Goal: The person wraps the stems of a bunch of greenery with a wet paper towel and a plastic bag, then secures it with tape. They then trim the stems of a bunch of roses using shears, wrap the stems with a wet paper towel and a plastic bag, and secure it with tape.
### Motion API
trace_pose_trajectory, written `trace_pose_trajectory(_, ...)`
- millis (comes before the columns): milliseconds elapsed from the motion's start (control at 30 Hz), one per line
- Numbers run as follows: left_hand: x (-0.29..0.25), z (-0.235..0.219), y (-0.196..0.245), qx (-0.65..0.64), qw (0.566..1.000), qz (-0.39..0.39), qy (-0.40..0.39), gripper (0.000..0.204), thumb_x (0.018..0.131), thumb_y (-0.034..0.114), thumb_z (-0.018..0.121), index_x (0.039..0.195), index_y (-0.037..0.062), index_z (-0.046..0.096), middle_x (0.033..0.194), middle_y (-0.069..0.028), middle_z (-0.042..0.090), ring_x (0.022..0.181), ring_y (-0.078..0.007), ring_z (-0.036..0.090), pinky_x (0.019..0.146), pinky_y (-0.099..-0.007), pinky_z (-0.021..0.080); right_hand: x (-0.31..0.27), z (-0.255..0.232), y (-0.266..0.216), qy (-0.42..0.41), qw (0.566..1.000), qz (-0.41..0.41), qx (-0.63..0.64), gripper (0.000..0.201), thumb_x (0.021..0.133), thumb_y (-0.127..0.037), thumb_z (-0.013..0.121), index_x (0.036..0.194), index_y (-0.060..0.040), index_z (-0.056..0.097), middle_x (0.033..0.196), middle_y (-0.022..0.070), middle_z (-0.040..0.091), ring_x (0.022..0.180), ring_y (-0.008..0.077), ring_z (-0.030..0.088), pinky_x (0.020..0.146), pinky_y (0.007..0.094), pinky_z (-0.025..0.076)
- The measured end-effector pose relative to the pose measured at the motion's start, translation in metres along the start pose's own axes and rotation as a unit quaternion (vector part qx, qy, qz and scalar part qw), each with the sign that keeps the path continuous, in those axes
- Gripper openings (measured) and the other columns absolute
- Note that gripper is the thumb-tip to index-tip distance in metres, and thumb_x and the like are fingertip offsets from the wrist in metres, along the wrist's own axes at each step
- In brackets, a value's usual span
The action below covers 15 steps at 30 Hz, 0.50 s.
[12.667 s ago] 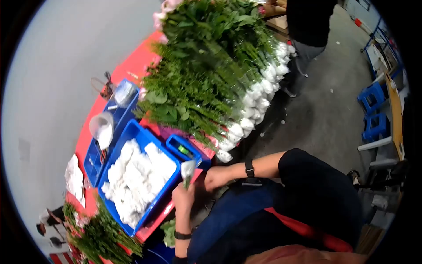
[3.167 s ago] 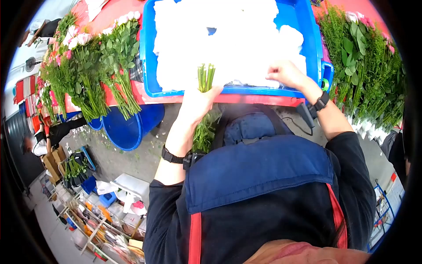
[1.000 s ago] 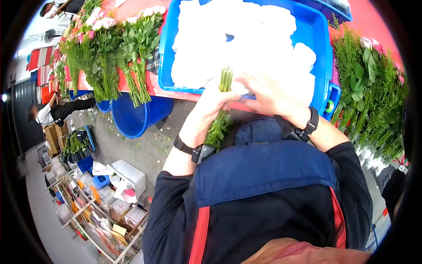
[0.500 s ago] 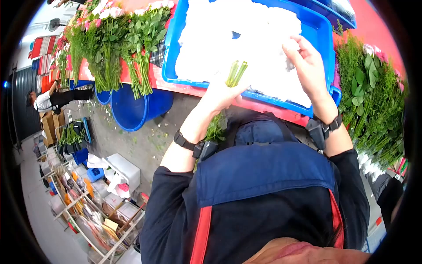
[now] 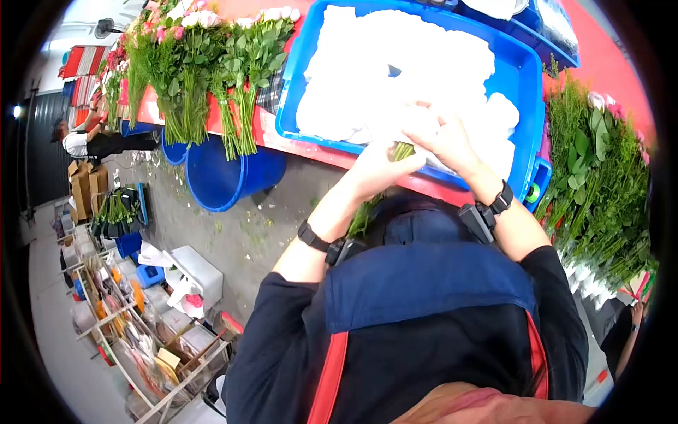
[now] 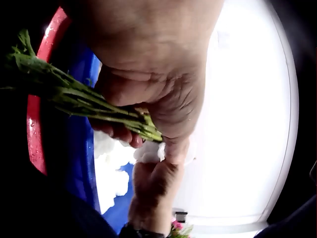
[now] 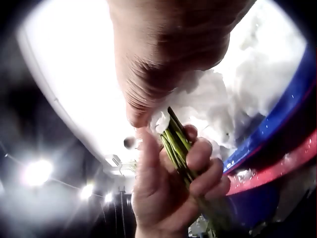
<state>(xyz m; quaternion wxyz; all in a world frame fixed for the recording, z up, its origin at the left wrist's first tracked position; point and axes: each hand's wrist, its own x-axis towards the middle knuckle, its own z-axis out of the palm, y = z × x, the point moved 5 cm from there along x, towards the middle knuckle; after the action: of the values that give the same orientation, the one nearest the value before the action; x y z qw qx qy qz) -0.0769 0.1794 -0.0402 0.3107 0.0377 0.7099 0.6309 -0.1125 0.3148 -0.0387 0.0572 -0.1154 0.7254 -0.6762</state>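
Grips green stems [image 5: 404,151] in the left hand [image 5: 378,172], with fingers curled round them, beside the blue tray [image 5: 521,71]. Seems to be covering the cut ends with white wadding [image 7: 162,122], close against them; likely calls for steady stems and snug contact. Slants the right hand [image 5: 448,145] in from the right, too hidden at the fingertips to tell pinched from apart.

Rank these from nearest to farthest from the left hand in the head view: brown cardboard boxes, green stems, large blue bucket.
1. Green stems: gripped by the left hand.
2. Large blue bucket: to its left.
3. Brown cardboard boxes: far left, across the floor.
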Motion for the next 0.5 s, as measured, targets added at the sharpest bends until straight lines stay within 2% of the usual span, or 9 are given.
trace_pose_trajectory(33, -0.002, -0.003, -0.007, -0.115, 0.993, -0.028, -0.01, 0.022, 0.091, 0.021, 0.053, 0.091, 0.0001, 0.062, 0.081, -0.0062, 0.063, 0.065, -0.0089, 0.056, 0.055, -0.0233, 0.044, -0.002, 0.002, 0.006, 0.013, 0.996, 0.042, 0.08, 0.05, 0.078, -0.014, 0.073, 0.124, -0.0048, 0.054, 0.115, 0.0076, 0.06, 0.105, 0.0184, 0.057, 0.092, 0.0317, 0.045)
trace_pose_trajectory(133, -0.008, -0.007, -0.017, -0.264, 0.96, -0.068, 0.056, 0.029, 0.094, 0.027, 0.047, 0.085, 0.0037, 0.061, 0.073, -0.0042, 0.061, 0.054, -0.0091, 0.052, 0.047, -0.0228, 0.04, -0.006, 0.019, 0.013, 0.018, 0.946, 0.111, 0.304, 0.053, 0.079, -0.013, 0.073, 0.126, -0.0032, 0.051, 0.108, 0.0084, 0.061, 0.1, 0.0157, 0.058, 0.086, 0.0293, 0.048)
trace_pose_trajectory(167, -0.006, -0.008, -0.017, -0.223, 0.966, -0.077, 0.107, 0.039, 0.097, 0.034, 0.042, 0.081, 0.0038, 0.062, 0.068, -0.0036, 0.06, 0.05, -0.0105, 0.052, 0.045, -0.0241, 0.04, -0.006, 0.025, 0.013, 0.012, 0.92, 0.124, 0.372, 0.054, 0.079, -0.012, 0.073, 0.126, -0.0023, 0.05, 0.105, 0.0088, 0.062, 0.097, 0.0145, 0.059, 0.084, 0.0284, 0.049)
trace_pose_trajectory(267, -0.006, -0.008, -0.016, -0.187, 0.974, -0.04, 0.119, 0.042, 0.097, 0.035, 0.041, 0.078, 0.0038, 0.061, 0.066, -0.0043, 0.059, 0.051, -0.0106, 0.052, 0.045, -0.0246, 0.039, -0.009, 0.036, 0.014, -0.019, 0.889, 0.148, 0.433, 0.053, 0.081, -0.015, 0.071, 0.127, -0.0013, 0.048, 0.103, 0.0071, 0.061, 0.09, 0.0152, 0.06, 0.081, 0.0281, 0.05)
trace_pose_trajectory(300, -0.009, -0.009, -0.016, -0.122, 0.988, -0.001, 0.095, 0.042, 0.097, 0.035, 0.039, 0.078, 0.0034, 0.061, 0.065, -0.0052, 0.059, 0.051, -0.0117, 0.053, 0.045, -0.0254, 0.038, -0.008, 0.037, 0.015, -0.009, 0.91, 0.138, 0.39, 0.048, 0.084, -0.016, 0.068, 0.125, 0.0007, 0.05, 0.105, 0.009, 0.063, 0.091, 0.0178, 0.062, 0.081, 0.0295, 0.051)
trace_pose_trajectory(367, -0.016, -0.01, 0.002, -0.102, 0.991, -0.046, 0.076, 0.041, 0.097, 0.033, 0.036, 0.078, 0.0043, 0.059, 0.063, -0.0042, 0.056, 0.054, -0.0118, 0.051, 0.047, -0.0278, 0.039, -0.021, 0.038, 0.035, -0.014, 0.89, 0.236, 0.389, 0.027, 0.085, -0.01, 0.066, 0.107, 0.0045, 0.064, 0.107, 0.013, 0.066, 0.097, 0.0201, 0.064, 0.079, 0.0307, 0.053)
trace_pose_trajectory(400, -0.014, -0.008, 0.0, -0.16, 0.981, -0.049, 0.096, 0.038, 0.097, 0.032, 0.037, 0.082, 0.0064, 0.06, 0.064, -0.0027, 0.056, 0.053, -0.0133, 0.051, 0.047, -0.027, 0.039, -0.019, 0.035, 0.042, -0.003, 0.917, 0.2, 0.344, 0.023, 0.085, -0.01, 0.066, 0.102, 0.0046, 0.066, 0.103, 0.0125, 0.067, 0.094, 0.0195, 0.064, 0.078, 0.03, 0.053)
trace_pose_trajectory(433, 0.002, -0.003, -0.03, -0.299, 0.941, -0.125, 0.095, 0.034, 0.096, 0.034, 0.039, 0.088, 0.0084, 0.06, 0.066, -0.0016, 0.057, 0.053, -0.0146, 0.052, 0.046, -0.0269, 0.039, -0.016, 0.029, 0.05, 0.015, 0.93, 0.176, 0.323, 0.021, 0.085, -0.01, 0.065, 0.1, 0.0049, 0.067, 0.097, 0.0114, 0.068, 0.088, 0.0184, 0.065, 0.075, 0.0293, 0.052)
trace_pose_trajectory(500, 0.006, 0.0, -0.031, -0.39, 0.913, -0.11, 0.05, 0.036, 0.094, 0.043, 0.049, 0.095, 0.008, 0.06, 0.067, -0.0013, 0.056, 0.054, -0.0145, 0.054, 0.046, -0.0275, 0.041, -0.009, 0.024, 0.045, -0.002, 0.928, 0.17, 0.331, 0.028, 0.085, -0.009, 0.063, 0.109, 0.0046, 0.061, 0.098, 0.0099, 0.066, 0.085, 0.0161, 0.063, 0.072, 0.0271, 0.05)
